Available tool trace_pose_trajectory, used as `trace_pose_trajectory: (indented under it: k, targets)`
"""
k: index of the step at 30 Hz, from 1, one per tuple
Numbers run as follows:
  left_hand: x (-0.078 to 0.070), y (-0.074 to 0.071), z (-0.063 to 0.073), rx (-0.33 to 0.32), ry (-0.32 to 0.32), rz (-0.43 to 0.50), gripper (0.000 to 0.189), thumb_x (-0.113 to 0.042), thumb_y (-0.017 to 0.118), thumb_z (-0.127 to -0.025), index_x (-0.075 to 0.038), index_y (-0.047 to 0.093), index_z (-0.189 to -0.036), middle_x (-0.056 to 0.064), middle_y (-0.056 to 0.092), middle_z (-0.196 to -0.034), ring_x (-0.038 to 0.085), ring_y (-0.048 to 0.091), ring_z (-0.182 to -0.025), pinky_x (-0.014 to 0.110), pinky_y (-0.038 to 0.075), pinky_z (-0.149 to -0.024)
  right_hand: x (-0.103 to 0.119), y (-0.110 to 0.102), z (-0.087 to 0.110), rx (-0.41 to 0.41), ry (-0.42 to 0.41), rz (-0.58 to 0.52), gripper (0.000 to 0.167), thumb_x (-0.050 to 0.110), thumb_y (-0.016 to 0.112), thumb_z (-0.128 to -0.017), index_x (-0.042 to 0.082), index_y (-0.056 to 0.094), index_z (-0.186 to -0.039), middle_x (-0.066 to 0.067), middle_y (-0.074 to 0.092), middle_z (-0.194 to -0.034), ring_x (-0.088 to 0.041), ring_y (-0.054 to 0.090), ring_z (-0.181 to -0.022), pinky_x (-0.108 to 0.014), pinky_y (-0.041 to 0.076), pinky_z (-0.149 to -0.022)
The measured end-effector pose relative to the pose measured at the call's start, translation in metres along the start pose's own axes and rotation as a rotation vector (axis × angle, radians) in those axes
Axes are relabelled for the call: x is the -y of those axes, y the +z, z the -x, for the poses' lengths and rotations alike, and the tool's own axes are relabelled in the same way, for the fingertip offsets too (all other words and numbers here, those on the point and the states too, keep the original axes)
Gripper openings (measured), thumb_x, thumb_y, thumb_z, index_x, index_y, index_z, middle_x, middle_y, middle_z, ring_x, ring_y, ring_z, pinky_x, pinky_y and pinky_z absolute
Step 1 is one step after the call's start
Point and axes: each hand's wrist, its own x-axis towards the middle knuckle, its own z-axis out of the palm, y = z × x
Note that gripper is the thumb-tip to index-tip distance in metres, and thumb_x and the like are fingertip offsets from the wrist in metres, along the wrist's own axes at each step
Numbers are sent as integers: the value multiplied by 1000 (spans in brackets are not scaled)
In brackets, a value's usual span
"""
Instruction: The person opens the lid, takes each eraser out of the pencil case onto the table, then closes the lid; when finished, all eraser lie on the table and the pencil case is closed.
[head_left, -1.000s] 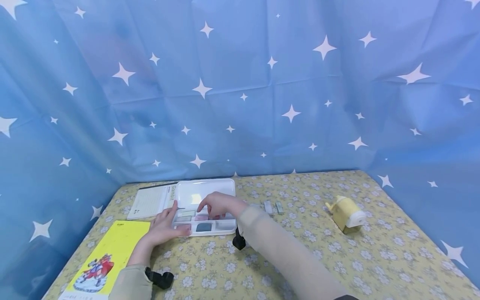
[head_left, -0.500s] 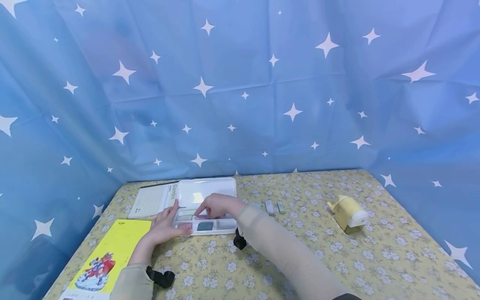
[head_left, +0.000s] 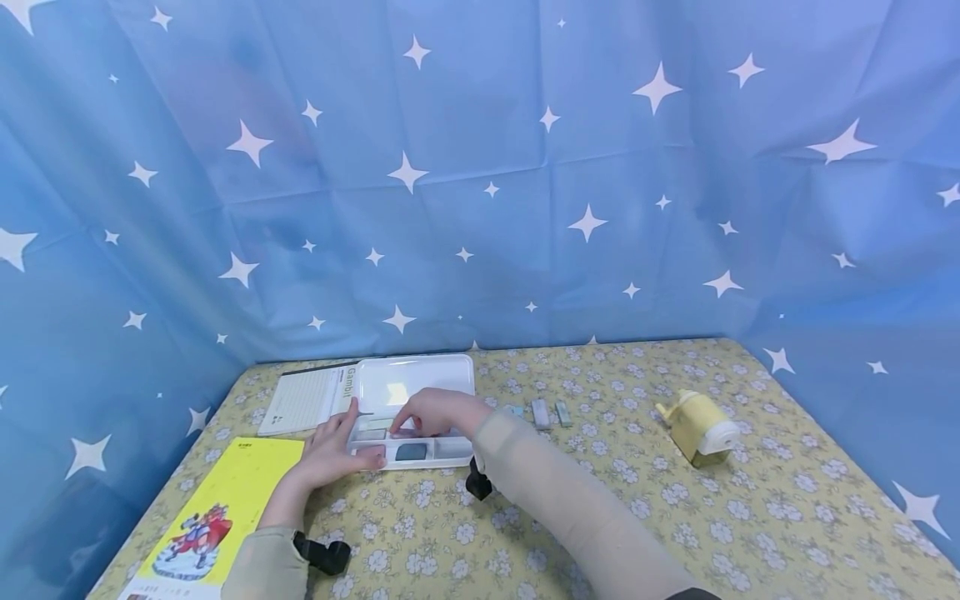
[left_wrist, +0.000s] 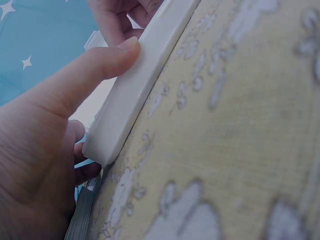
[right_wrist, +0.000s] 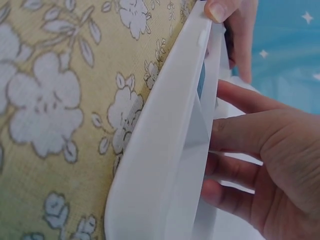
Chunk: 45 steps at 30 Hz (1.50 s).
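Observation:
A white lidded palette box (head_left: 453, 451) lies at the back left, its lid (head_left: 416, 379) laid back. Its compartments hold small rectangular blocks, among them a dark grey-blue block (head_left: 411, 452) and a pinkish block (head_left: 406, 433). My left hand (head_left: 327, 450) holds the box's left end, thumb over the front rim and fingers round the end, as the left wrist view shows. My right hand (head_left: 437, 410) reaches down into the box's back row. Its index finger touches the pinkish block there; the other fingers, loosely bent in the right wrist view, partly cover the compartments.
A lined notepad (head_left: 300, 402) lies left of the box, with a yellow booklet (head_left: 225, 492) nearer the front. Right of the box sit a greyish block (head_left: 540, 414) and a greenish block (head_left: 563, 414). A yellow pencil sharpener (head_left: 698, 427) stands farther right. A starry curtain (head_left: 480, 167) hangs behind.
My right index finger has shifted a little left and down onto the pinkish block. The left hand keeps its hold on the box. The head view has shifted slightly.

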Motion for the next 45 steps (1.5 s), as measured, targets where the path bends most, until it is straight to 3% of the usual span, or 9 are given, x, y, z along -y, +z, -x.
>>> trace_pose_trajectory:
  k: [7,15,21,28,34,39,45]
  targets:
    - [-1,2,-1,-3,6,-15,122,-63,73,-73,-12,2,-157,27,16,-154,49,12,-139,71,12,-105,-4,-7,8,-19,-22,20,51,-2,65,-88,31,66,-126,9,60,-87,-9,53,-74,-23,44,-64]
    - [1,2,-1,2,-11,-34,122,-67,71,-73,-13,1,-157,27,16,-154,50,14,-137,72,14,-103,-5,-20,22,-50,-45,68,45,5,64,-92,29,64,-129,5,61,-85,-8,51,-72,-22,42,-65]
    - [2,2,-1,4,-12,-32,122,-68,70,-73,-13,0,-157,27,16,-154,50,14,-137,73,15,-102,-9,-26,35,-59,-73,41,41,9,64,-94,25,62,-131,6,65,-95,-5,57,-80,-22,46,-70]
    - [3,2,0,-5,23,-11,120,-63,72,-75,-10,1,-156,29,15,-153,51,12,-137,72,10,-104,-14,-25,55,-79,-61,8,39,11,64,-94,23,61,-131,7,65,-96,-5,58,-82,-22,46,-70]
    - [1,2,1,2,27,-12,120,-62,71,-76,-10,0,-156,29,15,-153,51,12,-138,71,9,-105,-25,-14,71,-114,-24,-50,38,13,63,-95,23,61,-132,9,63,-94,-6,57,-79,-24,46,-67]
    - [-1,1,3,7,43,-10,119,-60,72,-77,-8,0,-156,31,14,-152,52,12,-137,71,7,-104,-41,-5,85,-166,13,-170,36,16,63,-96,21,61,-131,10,62,-94,-6,57,-81,-25,48,-67]
    - [0,1,3,8,32,-5,120,-61,72,-76,-10,-1,-156,30,13,-153,52,10,-138,71,6,-104,-57,-1,110,-215,26,-334,42,3,63,-91,15,60,-131,3,62,-89,-14,58,-74,-28,46,-59]
